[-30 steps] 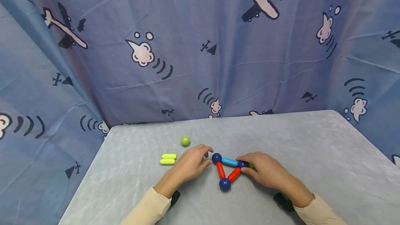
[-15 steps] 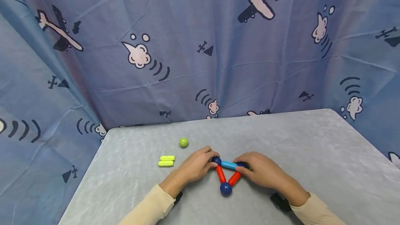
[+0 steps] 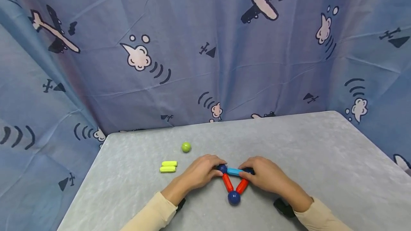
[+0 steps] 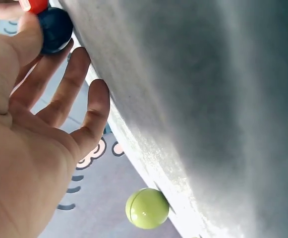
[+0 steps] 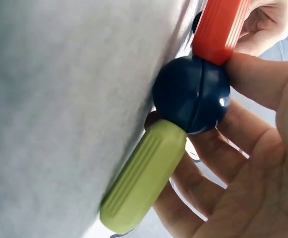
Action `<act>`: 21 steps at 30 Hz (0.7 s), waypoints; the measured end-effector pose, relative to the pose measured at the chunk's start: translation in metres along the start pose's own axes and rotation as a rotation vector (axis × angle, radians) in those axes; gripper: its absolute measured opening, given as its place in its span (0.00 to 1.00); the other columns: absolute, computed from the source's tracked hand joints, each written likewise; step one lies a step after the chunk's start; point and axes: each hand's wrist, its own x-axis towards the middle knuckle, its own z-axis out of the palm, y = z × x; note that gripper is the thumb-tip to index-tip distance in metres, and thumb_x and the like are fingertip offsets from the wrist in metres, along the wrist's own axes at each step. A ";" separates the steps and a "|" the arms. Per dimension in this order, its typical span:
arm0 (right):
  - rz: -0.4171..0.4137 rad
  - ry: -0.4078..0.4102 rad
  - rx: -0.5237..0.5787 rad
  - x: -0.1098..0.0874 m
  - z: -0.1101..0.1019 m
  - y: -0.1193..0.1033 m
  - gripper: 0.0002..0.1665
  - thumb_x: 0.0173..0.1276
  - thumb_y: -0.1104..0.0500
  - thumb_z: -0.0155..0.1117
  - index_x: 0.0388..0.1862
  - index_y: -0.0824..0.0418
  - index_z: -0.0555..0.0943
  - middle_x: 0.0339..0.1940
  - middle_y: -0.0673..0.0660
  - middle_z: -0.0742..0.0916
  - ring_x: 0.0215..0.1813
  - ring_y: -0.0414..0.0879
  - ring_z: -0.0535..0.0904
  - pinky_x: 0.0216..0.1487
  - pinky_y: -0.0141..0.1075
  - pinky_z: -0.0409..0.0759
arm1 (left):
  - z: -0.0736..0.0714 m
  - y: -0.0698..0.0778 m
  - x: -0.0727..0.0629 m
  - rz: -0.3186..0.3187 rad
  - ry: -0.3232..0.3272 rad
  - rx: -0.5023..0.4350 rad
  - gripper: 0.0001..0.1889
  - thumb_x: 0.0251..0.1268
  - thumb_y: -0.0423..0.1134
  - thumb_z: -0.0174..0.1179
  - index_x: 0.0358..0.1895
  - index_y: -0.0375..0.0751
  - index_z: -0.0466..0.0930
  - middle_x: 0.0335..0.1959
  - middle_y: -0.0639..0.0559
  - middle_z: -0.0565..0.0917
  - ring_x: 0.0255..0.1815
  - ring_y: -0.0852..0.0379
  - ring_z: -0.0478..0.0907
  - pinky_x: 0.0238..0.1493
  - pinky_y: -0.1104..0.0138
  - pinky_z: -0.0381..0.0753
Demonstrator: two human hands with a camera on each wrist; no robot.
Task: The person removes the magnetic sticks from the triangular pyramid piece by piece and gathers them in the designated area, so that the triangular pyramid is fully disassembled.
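A triangle of magnetic sticks and balls lies on the table. One dark blue ball [image 3: 234, 198] forms its near corner, where two red sticks [image 3: 227, 183] meet. Across the far side runs a light blue stick [image 3: 234, 171]. My left hand [image 3: 200, 171] pinches the far left blue ball [image 4: 56, 30] between thumb and fingers. The far right blue ball [image 5: 186, 94] is in the grip of my right hand [image 3: 264, 174], thumb beside the red stick's end. From that ball a yellow-green stick [image 5: 144, 178] sticks outward, hidden by the hand in the head view.
Two yellow-green sticks [image 3: 168, 169] lie side by side left of my left hand. Farther back is a green ball [image 3: 186, 147]. A patterned blue curtain [image 3: 179, 52] hangs behind the grey table [image 3: 302, 142].
My left hand has moved right and taken hold of the far left ball. The triangle has slid slightly toward me. My right hand keeps its grip on the far right ball.
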 end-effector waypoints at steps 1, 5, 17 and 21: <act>0.009 -0.003 -0.004 0.000 0.000 -0.001 0.10 0.63 0.49 0.72 0.40 0.50 0.89 0.37 0.44 0.89 0.42 0.41 0.81 0.46 0.45 0.81 | 0.000 -0.001 -0.001 0.008 -0.007 0.006 0.18 0.68 0.45 0.61 0.59 0.48 0.81 0.53 0.56 0.85 0.55 0.60 0.80 0.61 0.66 0.76; 0.034 -0.007 -0.019 -0.001 0.001 -0.004 0.10 0.62 0.49 0.73 0.39 0.51 0.89 0.37 0.44 0.88 0.42 0.41 0.82 0.45 0.45 0.81 | 0.000 -0.003 -0.001 0.025 -0.011 0.024 0.17 0.68 0.47 0.61 0.58 0.50 0.82 0.52 0.58 0.85 0.55 0.61 0.80 0.59 0.68 0.77; 0.055 0.020 -0.014 -0.002 0.002 -0.006 0.08 0.62 0.52 0.73 0.38 0.52 0.89 0.38 0.45 0.89 0.43 0.43 0.84 0.46 0.47 0.82 | 0.000 -0.002 0.001 -0.001 -0.012 0.029 0.15 0.65 0.45 0.65 0.54 0.48 0.84 0.46 0.58 0.86 0.49 0.63 0.81 0.54 0.69 0.79; 0.079 -0.006 -0.023 -0.001 0.002 -0.003 0.10 0.62 0.52 0.73 0.40 0.54 0.89 0.39 0.47 0.89 0.44 0.45 0.84 0.48 0.49 0.82 | -0.001 -0.006 0.000 -0.030 -0.004 -0.019 0.15 0.63 0.42 0.66 0.52 0.46 0.84 0.46 0.56 0.87 0.47 0.62 0.81 0.55 0.67 0.79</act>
